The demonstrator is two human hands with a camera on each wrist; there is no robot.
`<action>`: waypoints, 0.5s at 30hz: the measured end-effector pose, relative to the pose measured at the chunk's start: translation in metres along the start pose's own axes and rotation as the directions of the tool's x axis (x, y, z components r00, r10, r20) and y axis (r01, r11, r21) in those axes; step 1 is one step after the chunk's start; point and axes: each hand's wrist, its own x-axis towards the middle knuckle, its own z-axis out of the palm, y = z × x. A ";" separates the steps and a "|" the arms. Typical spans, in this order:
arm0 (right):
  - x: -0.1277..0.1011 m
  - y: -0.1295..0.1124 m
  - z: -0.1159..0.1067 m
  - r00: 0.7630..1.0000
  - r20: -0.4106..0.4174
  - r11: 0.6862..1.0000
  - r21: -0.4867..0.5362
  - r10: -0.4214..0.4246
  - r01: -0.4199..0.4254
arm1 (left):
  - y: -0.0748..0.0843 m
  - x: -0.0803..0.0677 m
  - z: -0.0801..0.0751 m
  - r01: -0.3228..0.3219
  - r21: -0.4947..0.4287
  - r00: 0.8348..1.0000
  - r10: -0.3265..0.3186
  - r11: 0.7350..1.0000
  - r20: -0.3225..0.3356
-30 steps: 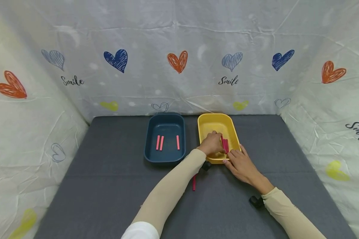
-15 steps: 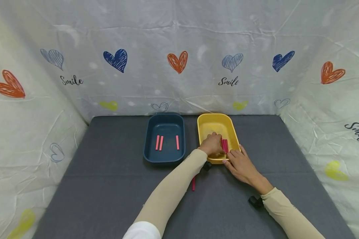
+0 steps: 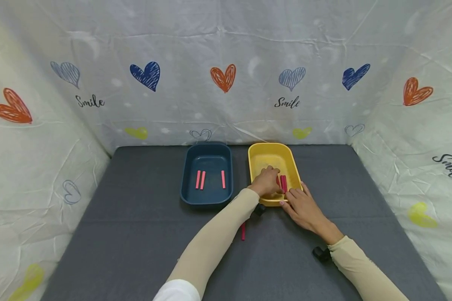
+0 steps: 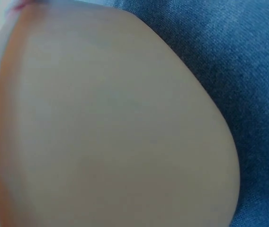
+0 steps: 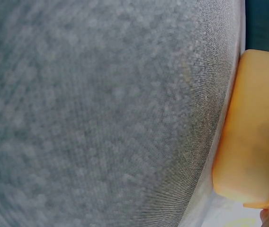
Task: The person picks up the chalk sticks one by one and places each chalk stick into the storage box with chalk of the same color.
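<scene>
Short pink sticks (image 3: 283, 183) lie side by side in the yellow tray (image 3: 257, 158). Left hand (image 3: 265, 182) curled among them, grip unclear. Right hand (image 3: 303, 207), fingers relaxed, touches the tray's rim at 5 o'clock.

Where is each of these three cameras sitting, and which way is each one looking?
Head: worn on the person's head, looking forward and down at the blue tray, the yellow tray, both forearms, the left hand and the right hand.
Left wrist: pressed close to a yellow surface, apparently the yellow tray's wall, beside grey cloth; no hand shows.
Right wrist: low over the grey mat, facing the yellow tray's outer wall; a sliver of skin shows at the corner.
Shared: all three views show yellow tray and mat.
</scene>
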 end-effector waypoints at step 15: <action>-0.003 -0.003 0.004 1.000 -0.022 1.000 -0.016 -0.006 0.006 | -0.007 -0.017 -0.006 -0.162 -0.047 0.981 0.156 0.986 -0.118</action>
